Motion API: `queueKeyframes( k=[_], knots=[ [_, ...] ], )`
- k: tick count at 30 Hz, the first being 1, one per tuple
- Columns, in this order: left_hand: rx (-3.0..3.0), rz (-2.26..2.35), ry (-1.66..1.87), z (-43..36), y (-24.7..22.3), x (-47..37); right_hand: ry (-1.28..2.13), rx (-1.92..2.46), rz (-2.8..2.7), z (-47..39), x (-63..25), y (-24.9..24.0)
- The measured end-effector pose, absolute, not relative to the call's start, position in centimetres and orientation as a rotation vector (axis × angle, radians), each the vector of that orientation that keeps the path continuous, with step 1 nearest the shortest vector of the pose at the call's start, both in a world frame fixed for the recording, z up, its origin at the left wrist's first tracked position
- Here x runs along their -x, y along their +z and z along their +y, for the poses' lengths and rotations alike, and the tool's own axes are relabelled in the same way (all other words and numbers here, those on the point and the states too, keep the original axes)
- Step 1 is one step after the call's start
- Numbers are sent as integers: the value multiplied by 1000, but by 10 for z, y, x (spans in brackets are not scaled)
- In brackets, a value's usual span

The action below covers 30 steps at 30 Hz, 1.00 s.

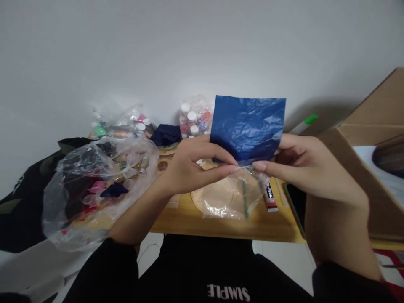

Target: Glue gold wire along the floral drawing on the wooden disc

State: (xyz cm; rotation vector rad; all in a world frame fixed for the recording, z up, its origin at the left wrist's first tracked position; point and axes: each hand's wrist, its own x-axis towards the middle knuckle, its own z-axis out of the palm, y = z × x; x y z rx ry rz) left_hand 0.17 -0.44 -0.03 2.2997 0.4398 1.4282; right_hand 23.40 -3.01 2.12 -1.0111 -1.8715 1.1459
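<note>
Both hands meet at the middle of the view, above a wooden table. My left hand pinches the top edge of a clear plastic bag between thumb and fingers. From the other side, my right hand is closed on the same edge, its thumb in front. A crinkled dark blue sheet stands upright at the bag's mouth, its lower edge between the hands. Whether it is inside the bag cannot be made out. Behind the bag lies a round wooden disc, with a glue tube beside it.
At the left, a large clear bag holds colourful small items. Bagged bottles with white caps stand by the wall. A green-capped marker leans at the right, near an open cardboard box. A dark flat object lies beside it.
</note>
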Motion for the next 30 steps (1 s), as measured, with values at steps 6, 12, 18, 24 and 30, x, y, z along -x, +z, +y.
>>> queueKeyframes(
  k=[6,12,18,24,30],
  knots=[
    [-2381,484,1275,-3,2,6,1163,1022,-1708,-30,-236,18],
    [-2309,407,1160,-2,2,12,1154,1079,-1586,-33,-244,10],
    [-2321,410,1208,-4,3,8,1144,1053,-1664,-33,-251,10],
    [-2307,423,1206,-4,2,6,1063,945,-1606,-33,-239,13],
    [-2213,463,1160,-4,0,6,1053,965,-1579,-39,-232,11]
  ],
)
